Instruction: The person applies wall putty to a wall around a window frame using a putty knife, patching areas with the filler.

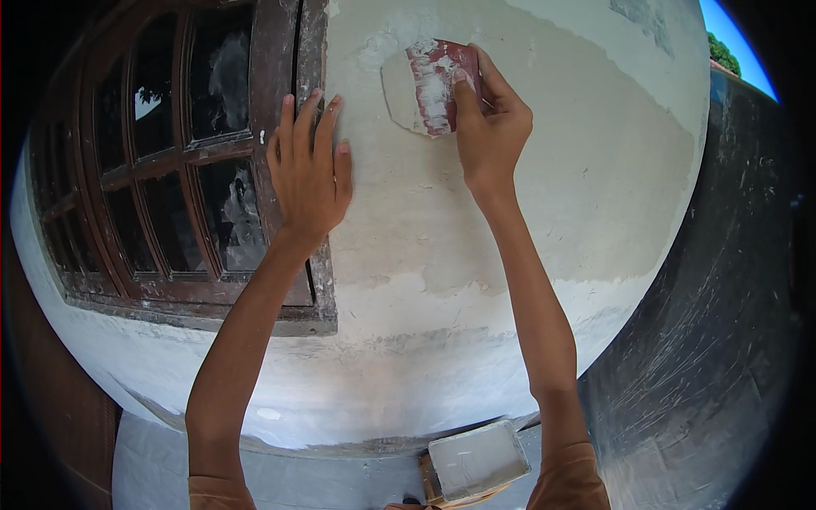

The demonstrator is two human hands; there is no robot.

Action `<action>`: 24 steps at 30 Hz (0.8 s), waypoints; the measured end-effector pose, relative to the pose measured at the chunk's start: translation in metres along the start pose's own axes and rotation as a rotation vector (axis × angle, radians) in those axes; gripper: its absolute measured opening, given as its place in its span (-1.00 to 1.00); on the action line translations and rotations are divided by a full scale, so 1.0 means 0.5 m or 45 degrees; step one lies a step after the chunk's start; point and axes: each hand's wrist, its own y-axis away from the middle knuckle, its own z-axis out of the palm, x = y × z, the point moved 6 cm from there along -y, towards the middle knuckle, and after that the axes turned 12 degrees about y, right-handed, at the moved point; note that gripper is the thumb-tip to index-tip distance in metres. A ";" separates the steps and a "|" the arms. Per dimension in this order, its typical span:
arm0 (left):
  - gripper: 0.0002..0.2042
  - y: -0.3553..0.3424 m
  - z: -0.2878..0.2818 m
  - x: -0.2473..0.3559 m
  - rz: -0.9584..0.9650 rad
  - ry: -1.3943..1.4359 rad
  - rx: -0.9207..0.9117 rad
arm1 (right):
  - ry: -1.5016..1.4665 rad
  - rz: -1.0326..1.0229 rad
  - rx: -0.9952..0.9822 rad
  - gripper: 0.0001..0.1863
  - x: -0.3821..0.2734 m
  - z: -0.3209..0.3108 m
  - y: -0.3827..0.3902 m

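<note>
My right hand [495, 123] grips a red putty spreader [446, 81], thumb on its near face and fingers behind it. White filler is smeared over the spreader. Its left side meets a pale patch of filler [399, 92] on the wall [408, 212]. To the left, my left hand [310, 166] has its fingers stretched out and holds nothing. It rests by the edge of the brown wooden window frame [319, 289], fingertips against the frame and the wall beside it.
Left of the hands is a window with several dark panes [223, 72], some smeared white. Below stands a rectangular container [480, 459] of pale filler on a box-like support. A dark, scratched surface [697, 340] runs along the right, beyond the wall's edge.
</note>
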 end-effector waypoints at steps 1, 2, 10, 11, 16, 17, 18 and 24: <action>-0.57 -0.001 -0.003 -0.001 0.010 -0.003 -0.005 | 0.067 -0.068 0.055 -0.59 0.009 -0.011 -0.004; -0.57 -0.001 -0.004 0.002 0.010 -0.004 -0.004 | 0.066 -0.070 0.055 -0.59 0.015 -0.034 -0.009; -0.55 0.004 0.014 0.005 -0.009 -0.038 -0.021 | -0.164 0.124 0.205 -0.58 0.028 -0.057 0.021; -0.55 0.002 0.003 0.003 -0.006 -0.034 -0.021 | -0.142 0.066 0.101 -0.58 0.005 -0.020 0.036; -0.56 0.002 0.001 0.006 -0.009 -0.046 -0.053 | -0.122 0.191 0.303 -0.60 0.049 -0.087 0.016; -0.56 0.001 0.013 0.011 -0.007 -0.045 -0.037 | -0.164 0.230 0.388 -0.59 0.062 -0.131 0.005; -0.56 0.005 0.016 0.016 -0.004 -0.024 -0.025 | -0.216 0.279 0.465 -0.59 0.064 -0.164 0.004; -0.56 0.000 -0.004 0.001 -0.004 -0.035 -0.018 | -0.216 0.074 0.033 -0.58 0.009 -0.017 0.046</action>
